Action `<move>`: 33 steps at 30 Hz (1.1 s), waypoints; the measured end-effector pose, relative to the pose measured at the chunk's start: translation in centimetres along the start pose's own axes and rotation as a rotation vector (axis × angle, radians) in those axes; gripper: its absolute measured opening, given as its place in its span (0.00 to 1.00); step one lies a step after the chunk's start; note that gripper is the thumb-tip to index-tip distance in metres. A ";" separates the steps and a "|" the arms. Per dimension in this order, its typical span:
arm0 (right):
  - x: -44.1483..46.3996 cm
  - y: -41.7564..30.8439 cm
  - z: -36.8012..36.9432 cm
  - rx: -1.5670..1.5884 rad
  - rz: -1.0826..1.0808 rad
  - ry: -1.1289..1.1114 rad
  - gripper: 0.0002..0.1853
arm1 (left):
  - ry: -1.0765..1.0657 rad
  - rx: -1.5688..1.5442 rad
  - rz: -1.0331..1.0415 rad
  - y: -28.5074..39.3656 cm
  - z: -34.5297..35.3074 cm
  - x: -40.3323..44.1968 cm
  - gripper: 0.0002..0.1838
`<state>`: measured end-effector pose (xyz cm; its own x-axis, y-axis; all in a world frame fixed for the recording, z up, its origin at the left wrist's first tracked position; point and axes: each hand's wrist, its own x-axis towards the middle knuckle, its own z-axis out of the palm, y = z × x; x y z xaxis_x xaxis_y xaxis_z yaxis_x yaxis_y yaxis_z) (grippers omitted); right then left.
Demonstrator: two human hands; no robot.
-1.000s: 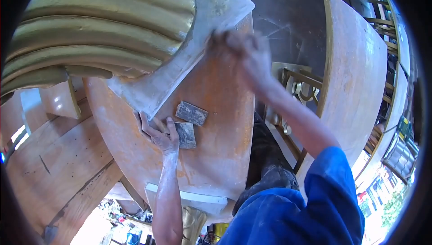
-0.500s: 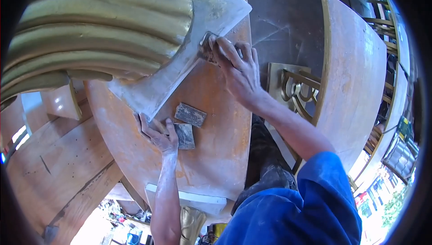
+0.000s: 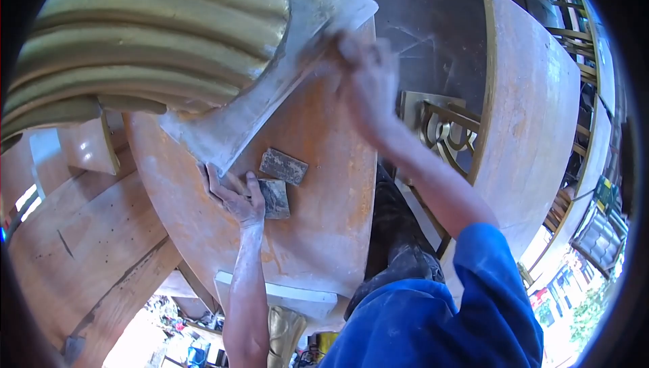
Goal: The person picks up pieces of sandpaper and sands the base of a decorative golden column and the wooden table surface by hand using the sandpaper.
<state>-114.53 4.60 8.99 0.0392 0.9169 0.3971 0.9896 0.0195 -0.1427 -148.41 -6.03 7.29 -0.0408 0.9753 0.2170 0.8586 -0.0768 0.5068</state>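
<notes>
A gold fluted pedestal (image 3: pixel 155 47) lies on its side with its white, dusty square base (image 3: pixel 253 108) standing over the tabletop. My left hand (image 3: pixel 236 199) is closed around the lower corner of that base. At the base's edge higher up, my right hand (image 3: pixel 368 74) is smeared by motion, its fingers closed on a dark sanding pad (image 3: pixel 323 47) pressed to the white surface. Two grey, dusty rectangular sanding pads, one upper (image 3: pixel 284 166) and one lower (image 3: pixel 275 199), lie on the tabletop beside my left hand.
The pedestal rests on a worn wooden tabletop (image 3: pixel 324 233) with a curved edge. Another board (image 3: pixel 520 118) stands to the right, near gold curved metalwork (image 3: pixel 446 128). Wooden planks (image 3: pixel 94 253) lie at lower left. A white-topped piece (image 3: pixel 291 297) sits by the near edge.
My right hand has shifted slightly up and to the right along the base's edge with the sanding pad, and is now blurred. My left hand keeps its hold on the corner.
</notes>
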 end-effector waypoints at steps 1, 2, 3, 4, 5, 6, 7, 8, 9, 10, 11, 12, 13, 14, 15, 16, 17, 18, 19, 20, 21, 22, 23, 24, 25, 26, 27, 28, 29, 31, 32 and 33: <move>-0.7 -0.5 0.1 0.004 -0.107 0.016 0.24 | 0.002 -0.002 0.007 0.0 0.1 0.3 0.45; -1.0 -1.0 0.1 0.006 -0.216 0.030 0.25 | 0.003 -0.004 0.013 0.2 0.2 0.6 0.45; -1.4 -1.3 0.1 0.011 -0.324 0.034 0.26 | -0.003 -0.004 0.012 0.1 0.2 0.5 0.45; -1.6 -1.3 0.4 0.011 -0.324 0.032 0.26 | -0.005 -0.005 0.011 -0.2 0.3 0.5 0.45; -1.3 -1.3 0.4 0.016 -0.222 -0.004 0.26 | -0.004 -0.008 0.011 -0.2 0.6 0.5 0.45; -1.3 -1.5 0.3 0.030 -0.120 -0.053 0.26 | -0.011 -0.002 0.001 -0.2 0.4 0.1 0.45; -1.2 -1.8 0.1 0.042 -0.017 -0.098 0.27 | -0.015 0.004 -0.004 -0.1 0.0 0.0 0.45; -0.7 -1.9 0.2 0.046 0.086 -0.124 0.27 | -0.006 0.003 0.003 0.1 0.1 0.3 0.45; -2.1 -5.3 0.4 0.181 0.152 -0.214 0.26 | 0.003 0.002 0.009 0.2 0.2 0.6 0.45; -3.5 -8.6 0.6 0.316 0.221 -0.301 0.25 | 0.010 0.001 0.013 0.2 0.3 0.9 0.45; -3.1 -8.0 0.5 0.316 0.226 -0.289 0.25 | 0.013 0.001 0.018 0.1 0.4 0.9 0.45; -3.0 -6.8 0.2 0.233 -0.037 -0.173 0.24 | 0.006 0.002 0.019 0.0 0.4 0.7 0.45; -3.1 -5.4 -0.2 0.147 -0.300 -0.062 0.23 | -0.005 0.003 0.015 -0.4 0.3 0.2 0.45; -1.1 -2.2 -0.9 0.352 -0.193 -0.172 0.24 | -0.008 0.005 0.009 -0.4 0.3 0.2 0.45; 0.7 0.3 -1.4 0.554 -0.088 -0.286 0.24 | -0.006 -0.002 0.008 -0.4 0.6 0.1 0.45; 0.0 -0.4 -1.1 0.561 -0.095 -0.307 0.24 | -0.009 -0.001 -0.003 -0.2 0.5 -0.1 0.45; -0.8 -1.4 -0.6 0.258 -0.037 -0.157 0.24 | -0.011 0.004 -0.010 0.0 0.0 -0.3 0.45; -1.1 -2.2 0.0 -0.056 0.023 0.018 0.24 | 0.002 -0.003 0.003 0.3 0.1 0.3 0.45; -2.4 -5.3 0.4 0.151 0.095 -0.018 0.23 | 0.019 -0.007 0.012 0.3 0.3 0.9 0.45; -3.7 -8.0 0.4 0.359 0.171 -0.059 0.22 | 0.028 -0.007 0.018 0.4 0.3 1.2 0.44; -3.4 -7.2 0.2 0.355 0.177 -0.049 0.22 | 0.027 -0.008 0.025 0.4 0.3 1.2 0.44; -3.6 -5.8 0.0 0.336 0.041 -0.052 0.21 | 0.018 -0.009 0.028 0.2 0.3 0.9 0.44; -3.8 -4.4 -0.2 0.320 -0.098 -0.064 0.20 | 0.006 -0.007 0.022 -0.2 0.2 0.3 0.44; -1.7 -1.4 -0.8 0.257 -0.100 -0.077 0.21 | 0.005 -0.005 0.015 -0.3 0.5 0.3 0.44; 0.2 0.6 -1.2 0.200 -0.110 -0.095 0.22 | 0.005 -0.012 0.006 -0.4 0.7 0.1 0.44; -0.9 -0.9 -1.3 0.219 -0.115 -0.122 0.22 | -0.010 -0.008 -0.013 -0.3 0.2 -0.5 0.44; -2.1 -3.2 -1.9 0.255 -0.168 -0.194 0.21 | -0.022 -0.009 -0.022 0.1 -0.4 -0.6 0.43; -2.3 -5.4 -2.3 0.274 -0.231 -0.228 0.20 | -0.002 -0.024 -0.010 0.5 0.0 0.3 0.43; -2.6 -7.8 -2.6 0.288 -0.292 -0.250 0.19 | 0.026 -0.027 0.006 0.5 0.4 1.2 0.43; -5.2 -12.5 -2.4 0.900 -0.231 -0.281 0.16 | 0.044 -0.025 0.014 -0.2 0.7 1.0 0.43; -7.5 -12.8 -2.9 0.893 -0.271 -0.319 0.18 | 0.049 -0.024 0.009 -0.8 1.1 0.3 0.43; -6.5 -13.0 -4.9 0.890 -0.315 -0.362 0.20 | 0.054 -0.018 -0.003 -1.3 1.2 -0.2 0.43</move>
<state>-126.96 -3.54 12.71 -0.3963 0.8818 0.2556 0.4785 0.4360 -0.7622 -148.89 -5.87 5.59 -0.0715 0.9630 0.2600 0.8489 -0.0780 0.5227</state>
